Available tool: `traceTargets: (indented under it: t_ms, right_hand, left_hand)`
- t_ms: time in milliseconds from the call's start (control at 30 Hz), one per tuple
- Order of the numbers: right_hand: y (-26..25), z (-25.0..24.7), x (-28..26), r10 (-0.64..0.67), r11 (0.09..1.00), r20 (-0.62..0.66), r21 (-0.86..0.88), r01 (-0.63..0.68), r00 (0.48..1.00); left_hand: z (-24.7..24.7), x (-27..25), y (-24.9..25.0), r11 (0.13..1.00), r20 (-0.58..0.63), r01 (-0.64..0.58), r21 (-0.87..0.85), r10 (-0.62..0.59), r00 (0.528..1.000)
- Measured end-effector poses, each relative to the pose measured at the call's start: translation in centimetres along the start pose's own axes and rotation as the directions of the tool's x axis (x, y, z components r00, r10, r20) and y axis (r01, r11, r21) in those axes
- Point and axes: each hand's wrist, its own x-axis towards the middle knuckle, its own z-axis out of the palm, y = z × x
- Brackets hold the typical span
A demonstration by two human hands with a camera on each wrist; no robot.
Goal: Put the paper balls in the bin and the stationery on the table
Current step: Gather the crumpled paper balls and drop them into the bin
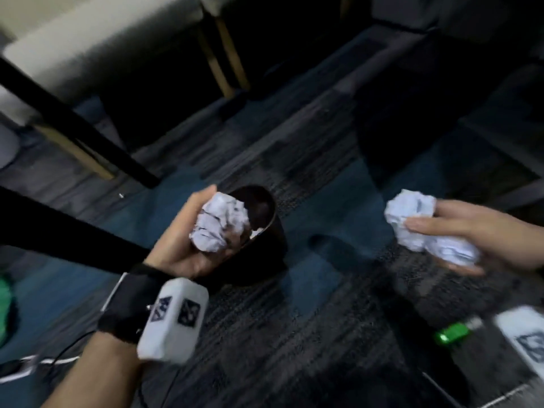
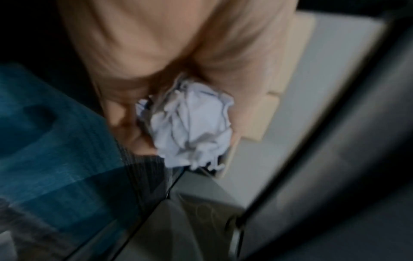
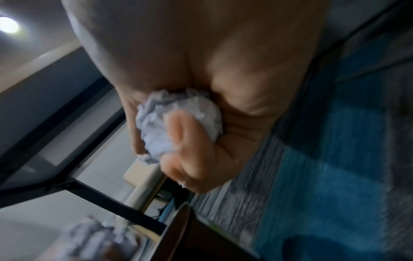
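My left hand (image 1: 223,214) grips a crumpled white paper ball (image 1: 219,226) just over the near-left rim of the black round bin (image 1: 269,201), which stands on the carpet. Something white lies inside the bin. The left wrist view shows the same paper ball (image 2: 192,127) pinched between the thumb and fingers of my left hand (image 2: 170,113). To the right of the bin, my right hand (image 1: 435,242) holds crumpled white paper (image 1: 412,213) that shows as two lumps. In the right wrist view my right hand's fingers (image 3: 187,134) curl round that paper (image 3: 156,121).
A small green object (image 1: 453,334), blurred, lies on the carpet at the lower right. Black table legs (image 1: 73,125) slant across the left side, with chair legs (image 1: 226,57) behind. The floor is blue and grey carpet (image 1: 323,290).
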Motion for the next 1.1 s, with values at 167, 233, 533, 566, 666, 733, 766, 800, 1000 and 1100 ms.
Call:
traceTargets:
  t_ms: [167,233,533,566,666,733,766,800,1000,1100]
  right_hand:
    - [-3.4,6.8,5.5,0.069,0.993,0.076,0.087,-0.076,0.995]
    - [-3.9,8.9,7.9,0.126,0.982,0.112,0.130,-0.140,0.986]
    - [-6.9,15.1,17.2,0.308,0.846,0.168,0.402,-0.350,0.936]
    - [-7.0,15.8,18.1,0.321,0.840,0.150,0.411,-0.354,0.935]
    - [-6.8,17.8,20.3,0.336,0.819,0.184,0.427,-0.383,0.924]
    - [-6.5,18.1,20.8,0.357,0.807,0.168,0.440,-0.394,0.919]
    - [-6.6,17.9,20.4,0.368,0.807,0.119,0.452,-0.380,0.922]
    - [-6.5,17.3,19.9,0.373,0.814,0.068,0.455,-0.361,0.925]
    - [-0.7,6.2,8.7,0.195,0.950,0.022,0.244,-0.194,0.981]
    - [7.3,-2.0,-0.5,0.293,0.948,-0.368,-0.006,-0.317,0.882]
  left_hand:
    - [-5.7,2.0,0.7,0.975,-0.280,-0.003,-0.224,-0.062,0.958]
    - [-6.3,1.8,0.9,0.931,-0.277,-0.016,-0.366,-0.092,0.957]
    - [-8.5,-0.6,1.0,0.884,-0.305,-0.192,-0.426,0.059,0.951]
    - [-8.7,-0.9,0.5,0.882,-0.309,-0.221,-0.416,0.091,0.947]
    - [-8.8,-1.8,-0.8,0.864,-0.306,-0.290,-0.411,0.169,0.937]
    - [-8.6,-2.1,-1.1,0.858,-0.312,-0.320,-0.402,0.200,0.929]
    - [-8.3,-2.3,-1.2,0.852,-0.325,-0.342,-0.396,0.219,0.920]
    - [-8.0,-2.4,-1.2,0.844,-0.343,-0.373,-0.386,0.244,0.907]
    - [-2.5,0.5,-2.1,0.851,-0.173,-0.502,0.152,0.523,0.835]
    - [1.9,5.4,-5.5,0.664,0.151,-0.567,0.489,0.575,0.804]
